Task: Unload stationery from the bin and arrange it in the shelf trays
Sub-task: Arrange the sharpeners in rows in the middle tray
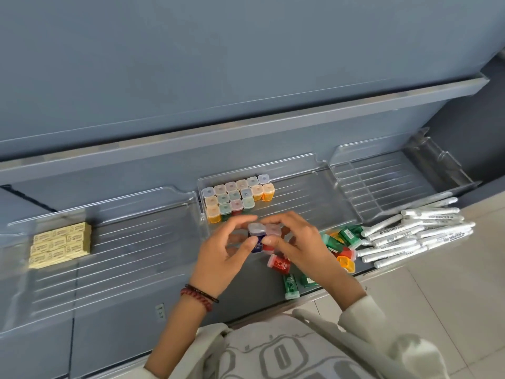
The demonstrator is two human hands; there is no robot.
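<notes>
Finding: the left hand (218,258) pinched a small blue plastic container (257,245) with a frosted square cap, thumb on its near face and fingers curled behind. The right hand (295,242) pinched a matching red plastic container (268,249) in the same way. Neither hand was spread or idle.

Position: the 2 containers stood upright, side by side and touching, with their caps showing above the fingertips. They were held between the 2 hands, just above the front rim of the clear plastic middle tray (300,187). In that tray's back left corner stood 3 rows of capped containers (237,198), the front row the shortest, with bare floor to its right.

Recommendation: the pair should be kept level and pressed together, then lowered into that gap flush against the row. The fingers should release only once both bases were seated, since a tilted entry would likely topple the neighbours.

Noted nearby: loose coloured containers (341,242) lay on their sides at the shelf's front edge, beside the right hand. A heap of white marker pens (410,233) lay further right.
</notes>
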